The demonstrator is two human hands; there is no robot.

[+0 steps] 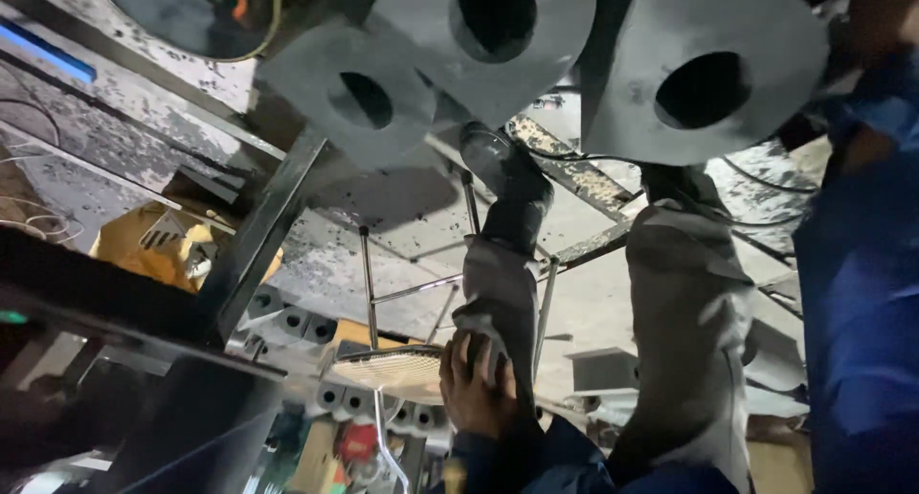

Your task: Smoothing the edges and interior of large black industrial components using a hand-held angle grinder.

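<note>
The view is tilted and reads upside down. My left hand (474,387) comes out of a blue sleeve at the bottom centre. It lies flat on a leg in grey trousers (503,293), fingers spread, holding nothing. The leg ends in a dark boot (503,164) near three thick grey steel plates, each with a round hole (359,97) (493,20) (704,82). My right arm in a blue sleeve (857,283) fills the right edge. Its hand (876,15) is a dark blur in the top right corner beside the right plate.
A second grey trouser leg (684,322) stands right of centre. A stool with thin metal legs (369,283) and a pale woven seat (392,368) sits by my left hand. A yellow machine (168,245), several short grey tubes (297,326) and a dark steel beam (263,235) lie to the left.
</note>
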